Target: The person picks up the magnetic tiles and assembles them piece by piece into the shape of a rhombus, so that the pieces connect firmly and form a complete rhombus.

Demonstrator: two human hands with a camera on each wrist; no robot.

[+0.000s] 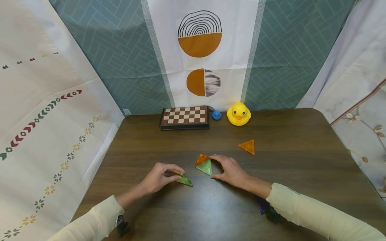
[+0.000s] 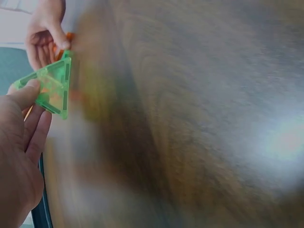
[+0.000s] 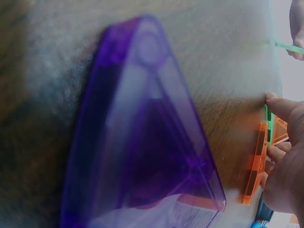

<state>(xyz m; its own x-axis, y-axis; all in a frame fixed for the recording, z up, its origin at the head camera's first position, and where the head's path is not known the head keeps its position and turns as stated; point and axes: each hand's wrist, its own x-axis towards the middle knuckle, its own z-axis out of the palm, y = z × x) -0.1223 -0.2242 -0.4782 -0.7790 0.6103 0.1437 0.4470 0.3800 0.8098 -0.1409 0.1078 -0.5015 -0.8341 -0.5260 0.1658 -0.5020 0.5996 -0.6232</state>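
Wood-grained tabletop is filling the middle of the head view, with patches of light shining on its near half. Teal and white patterned cloth is hanging behind it, and pale printed curtains are flanking both sides. Along the far edge, a checkered board, a small blue toy and a yellow duck are sitting in a row.

Both forearms are reaching inward in cream sleeves. The left hand is pinching a green triangular tile between thumb and fingers; the tile is tilting, one corner pointing rightward and toward the wearer. Whether it is touching the table, I cannot tell. The right hand is arching over a joined cluster, its thumb and fingers gripping a second green tile by its right side. That tile is pointing left, and an orange tile is leaning against its upper edge.

Farther back, a loose orange triangle is lying flat, its tip pointing left. Beside the right sleeve, a purple piece is resting partly hidden, its long axis running upward in the right wrist view.
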